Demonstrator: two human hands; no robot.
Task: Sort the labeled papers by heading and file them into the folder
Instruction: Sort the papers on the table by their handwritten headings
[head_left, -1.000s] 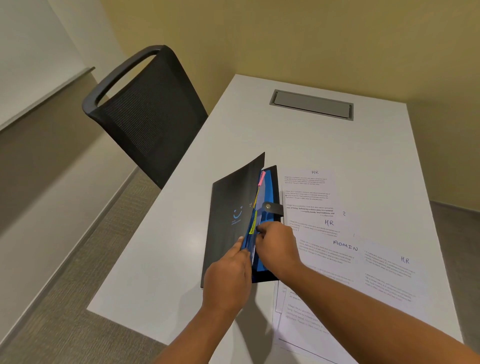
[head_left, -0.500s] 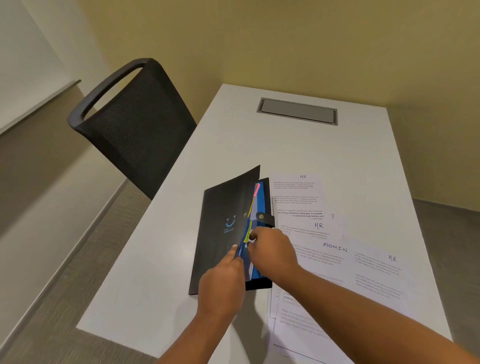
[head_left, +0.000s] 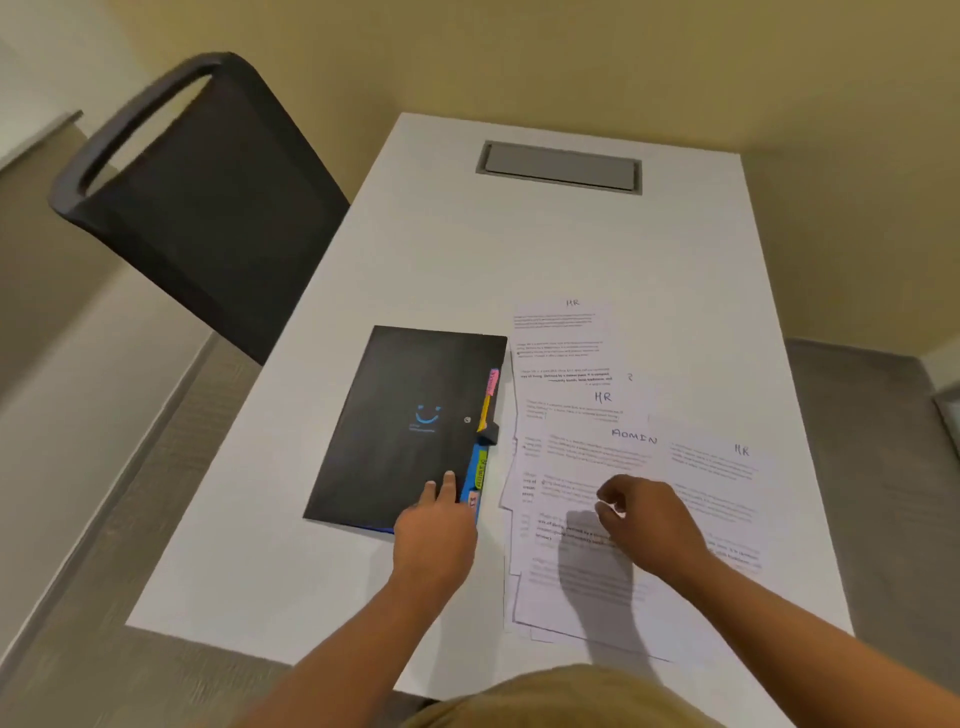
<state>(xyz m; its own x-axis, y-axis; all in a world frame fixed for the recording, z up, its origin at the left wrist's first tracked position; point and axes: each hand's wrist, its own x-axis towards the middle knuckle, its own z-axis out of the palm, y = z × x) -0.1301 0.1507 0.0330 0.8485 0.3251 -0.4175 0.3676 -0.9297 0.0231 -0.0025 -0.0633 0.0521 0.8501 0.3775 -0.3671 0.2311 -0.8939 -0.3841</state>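
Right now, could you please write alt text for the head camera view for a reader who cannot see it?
A person's left hand rests straight fingers on a closed black plastic folder with coloured tabs, on a white table. Their right hand, fingers curled, is over white papers headed HR and ADMIN beside it. A black mesh chair stands left.

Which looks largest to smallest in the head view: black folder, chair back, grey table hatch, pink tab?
1. chair back
2. black folder
3. grey table hatch, farther away, so true size unsure
4. pink tab
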